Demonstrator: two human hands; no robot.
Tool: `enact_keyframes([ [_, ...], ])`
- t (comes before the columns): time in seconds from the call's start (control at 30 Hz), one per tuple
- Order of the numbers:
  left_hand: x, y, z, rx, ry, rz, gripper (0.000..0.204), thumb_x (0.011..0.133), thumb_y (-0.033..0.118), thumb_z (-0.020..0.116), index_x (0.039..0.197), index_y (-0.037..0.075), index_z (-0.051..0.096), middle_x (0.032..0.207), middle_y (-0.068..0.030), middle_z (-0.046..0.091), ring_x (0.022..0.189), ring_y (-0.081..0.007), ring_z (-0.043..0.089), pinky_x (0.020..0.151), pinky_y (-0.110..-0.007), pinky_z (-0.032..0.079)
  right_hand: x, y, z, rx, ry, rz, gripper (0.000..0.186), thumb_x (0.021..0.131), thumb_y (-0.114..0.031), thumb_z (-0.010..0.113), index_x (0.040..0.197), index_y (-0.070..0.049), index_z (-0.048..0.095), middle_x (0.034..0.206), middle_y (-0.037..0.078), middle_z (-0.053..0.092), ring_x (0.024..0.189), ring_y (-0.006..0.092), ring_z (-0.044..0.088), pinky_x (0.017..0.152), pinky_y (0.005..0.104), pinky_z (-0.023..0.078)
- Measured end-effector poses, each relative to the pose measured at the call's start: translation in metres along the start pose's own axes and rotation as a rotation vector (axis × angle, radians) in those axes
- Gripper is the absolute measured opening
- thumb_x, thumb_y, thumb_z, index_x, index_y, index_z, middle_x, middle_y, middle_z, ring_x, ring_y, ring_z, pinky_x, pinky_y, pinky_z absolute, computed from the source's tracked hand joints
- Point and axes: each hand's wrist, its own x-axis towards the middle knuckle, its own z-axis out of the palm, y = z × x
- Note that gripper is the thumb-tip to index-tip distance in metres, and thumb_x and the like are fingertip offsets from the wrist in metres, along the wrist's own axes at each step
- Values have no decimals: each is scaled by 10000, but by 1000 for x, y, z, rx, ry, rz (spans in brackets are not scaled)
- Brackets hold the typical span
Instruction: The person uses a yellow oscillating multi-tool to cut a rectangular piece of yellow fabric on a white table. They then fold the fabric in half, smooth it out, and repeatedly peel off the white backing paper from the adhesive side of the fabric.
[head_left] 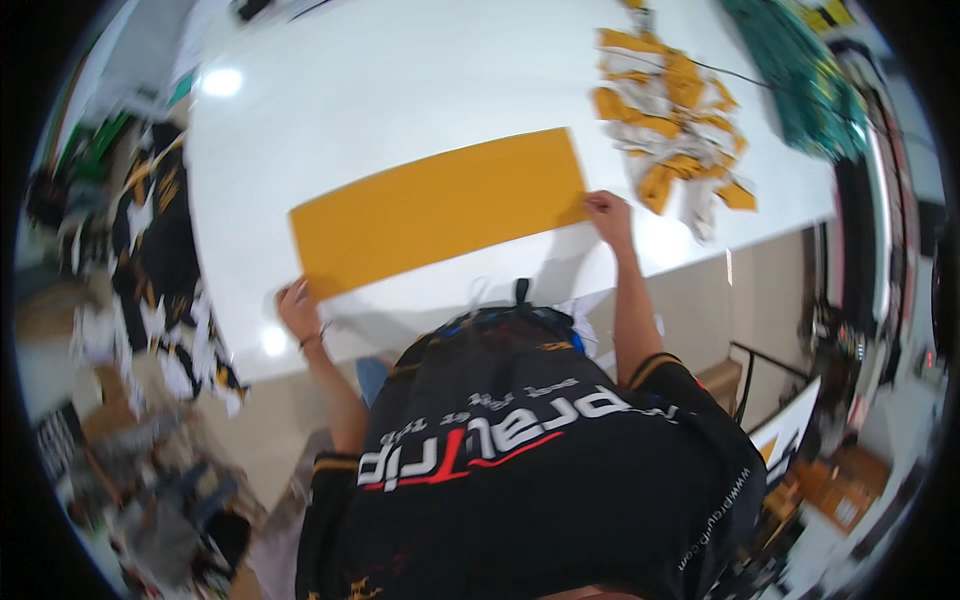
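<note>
A long rectangular piece of mustard-yellow cloth [440, 210] lies spread flat across the white table in front of me. Its near left corner is in the closed fingers of my left hand [297, 309], close to the table's near side. At the opposite end, my right hand [609, 216] pinches the near right corner between thumb and fingers. The cloth looks smooth, with its far edge lying away from both hands.
On the white table [400, 90], crumpled yellow-and-white cloth scraps [680, 120] lie to the right. Beyond them is a green bundle [800, 80], with a thin dark cable nearby. Black, white and yellow cloth [165, 250] is heaped past the left edge. A cardboard box [840, 490] stands lower right.
</note>
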Motion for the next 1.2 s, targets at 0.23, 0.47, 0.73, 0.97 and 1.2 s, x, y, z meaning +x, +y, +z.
enact_keyframes([
  [0.23,13,52,4,184,-27,143,342,955,261,675,1265,116,682,1208,-140,566,1103,-301,546,973,-408,457,34,13,-68,-135,515,105,158,825,-195,746,886,-50,746,736,103,719,660,208,679,660,330,533],
  [0.47,32,34,1,367,-129,185,383,944,271,670,1285,99,646,1230,-157,538,1175,-321,503,1013,-442,428,104,12,-86,-205,556,-28,176,836,-165,718,997,-100,745,739,75,657,695,219,664,676,343,526],
  [0.73,38,52,-12,217,-44,119,372,926,231,687,1270,92,652,1184,-137,573,1038,-284,594,884,-407,498,164,-20,-104,-492,478,-243,165,828,-148,724,988,-122,756,909,115,666,854,312,654,793,411,522],
  [0.97,37,112,-22,95,8,25,342,926,203,705,1241,73,676,1178,-91,625,963,-209,659,779,-352,543,168,-119,-196,-121,785,-490,140,930,-143,685,1021,-37,700,857,66,697,793,185,642,737,306,508],
  [1.2,78,275,8,-371,-131,277,292,938,114,677,1223,48,683,1075,-85,703,992,-164,677,809,-288,541,117,-296,-224,354,466,-703,187,997,-168,651,1110,-23,682,914,-20,682,768,8,577,654,164,446],
])
